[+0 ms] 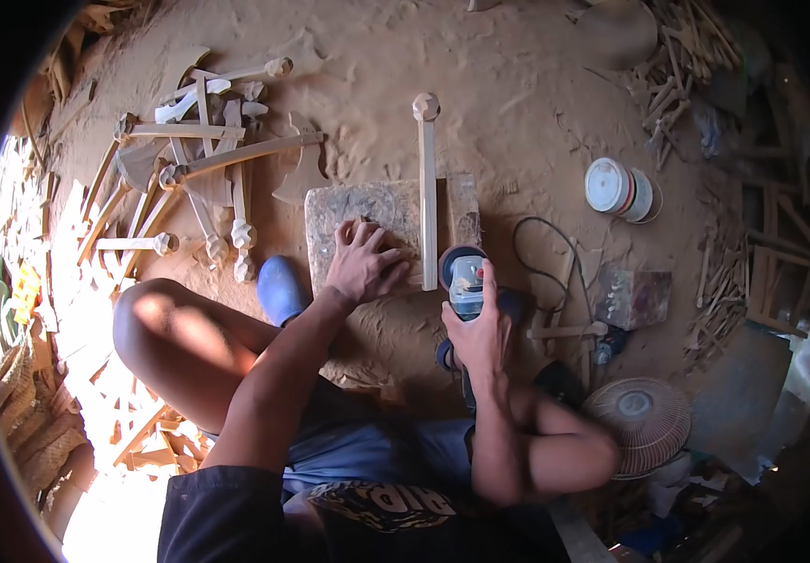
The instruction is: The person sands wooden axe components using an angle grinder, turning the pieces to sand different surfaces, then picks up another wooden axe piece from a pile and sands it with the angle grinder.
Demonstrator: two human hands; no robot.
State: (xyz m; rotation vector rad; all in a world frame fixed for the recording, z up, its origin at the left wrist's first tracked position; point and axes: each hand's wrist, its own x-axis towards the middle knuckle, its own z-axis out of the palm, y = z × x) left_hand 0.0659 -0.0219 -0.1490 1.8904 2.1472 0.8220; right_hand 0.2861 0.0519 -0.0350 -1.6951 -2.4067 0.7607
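Observation:
My left hand lies on a worn wooden block, fingers apart and slightly bent. Beside its fingertips a pale wooden handle with a knobbed end rests across the block, pointing away from me. Whether the fingers touch a small light piece at the handle's near end, I cannot tell. My right hand is wrapped round an angle grinder, index finger stretched along its body. The grinder's disc is just right of the handle's near end; contact between them is unclear.
Several axe-shaped wooden pieces lie heaped at the left. To the right are a white bucket, a dark cable, a metal box and a fan. A blue shoe is close to the block.

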